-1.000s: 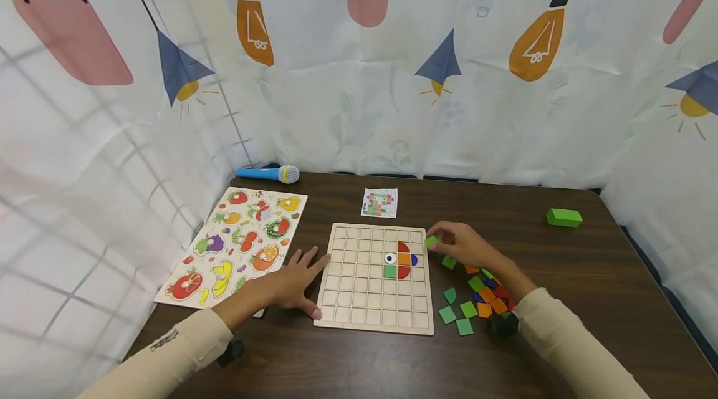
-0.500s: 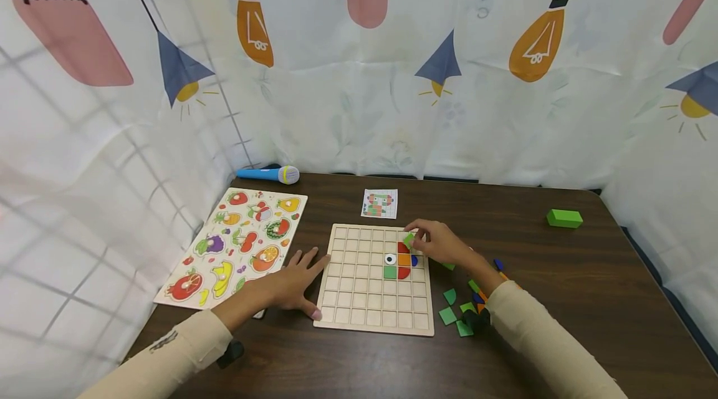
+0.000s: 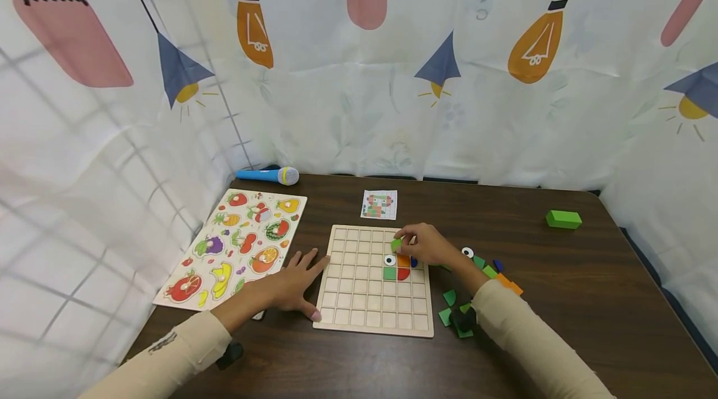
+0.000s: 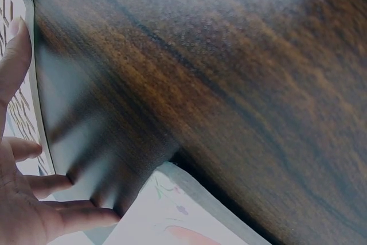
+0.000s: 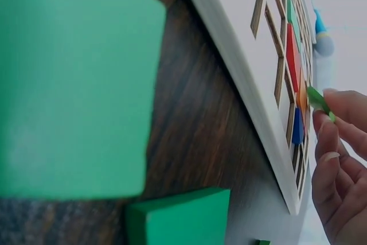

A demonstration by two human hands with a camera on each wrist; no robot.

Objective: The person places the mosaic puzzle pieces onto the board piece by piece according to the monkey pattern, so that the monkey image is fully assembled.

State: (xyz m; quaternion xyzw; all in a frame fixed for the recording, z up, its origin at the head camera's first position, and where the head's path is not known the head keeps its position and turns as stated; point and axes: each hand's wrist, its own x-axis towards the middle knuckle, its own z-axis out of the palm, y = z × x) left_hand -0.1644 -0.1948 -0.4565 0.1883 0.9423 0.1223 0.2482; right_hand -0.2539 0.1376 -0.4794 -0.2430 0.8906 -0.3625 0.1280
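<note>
A wooden grid board [image 3: 359, 299] lies in the middle of the table with several coloured tiles set in its right half. Among them are an eye tile [image 3: 389, 260], a green square [image 3: 389, 273], an orange square [image 3: 403, 261] and a red piece [image 3: 403, 274]. My right hand [image 3: 429, 244] pinches a light green tile [image 3: 396, 244] between thumb and fingers, over the board just above the eye tile. In the right wrist view the green tile [image 5: 320, 102] is tilted at the fingertips. My left hand [image 3: 294, 282] rests spread at the board's left edge, thumb on its lower corner.
Loose tiles [image 3: 447, 317] lie right of the board, partly under the right forearm. A printed pattern card [image 3: 379, 204] lies behind the board. A fruit puzzle [image 3: 247, 243] is at left, a toy microphone [image 3: 269, 175] behind it, a green block [image 3: 563, 219] at far right.
My right hand has carried the light green tile leftward from beside the board's right edge to over the cell above the eye tile. The left hand has stayed put.
</note>
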